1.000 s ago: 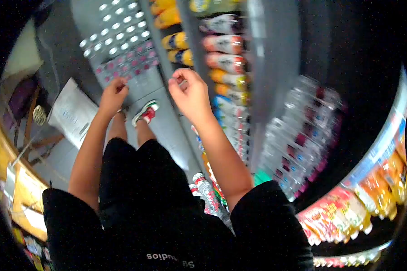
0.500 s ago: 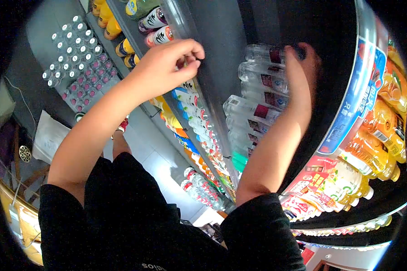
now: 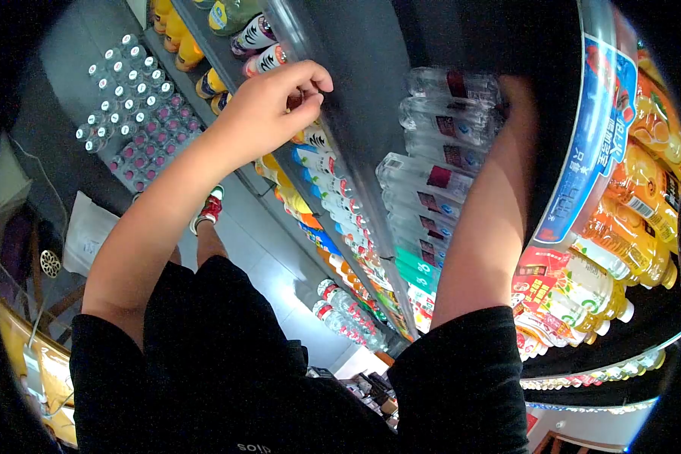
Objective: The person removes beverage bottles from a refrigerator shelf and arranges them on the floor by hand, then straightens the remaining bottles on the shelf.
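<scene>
My left hand (image 3: 284,106) hangs over the front edge of the shelf (image 3: 356,163), its fingers loosely curled with nothing visible in them. Deep in the cooler shelf is my right hand (image 3: 517,94), where shadow hides its fingers. It is beside a row of clear water bottles (image 3: 439,113) with dark red labels, lying on their sides as seen from here. Whether it touches one I cannot tell. Nearer my right forearm, more clear bottles (image 3: 424,178) and a green-labelled bottle (image 3: 416,268) continue the row.
Juice bottles (image 3: 635,204) fill the shelf on the right, behind a blue printed strip (image 3: 583,166). Several drinks (image 3: 333,189) stand on a shelf below my left hand. Packs of capped bottles (image 3: 129,91) stand on the floor at left, near a white bag (image 3: 87,234).
My right hand has gone farther into the shadowed shelf, and its fingers are now less visible. My left hand has barely moved. The view has shifted slightly.
</scene>
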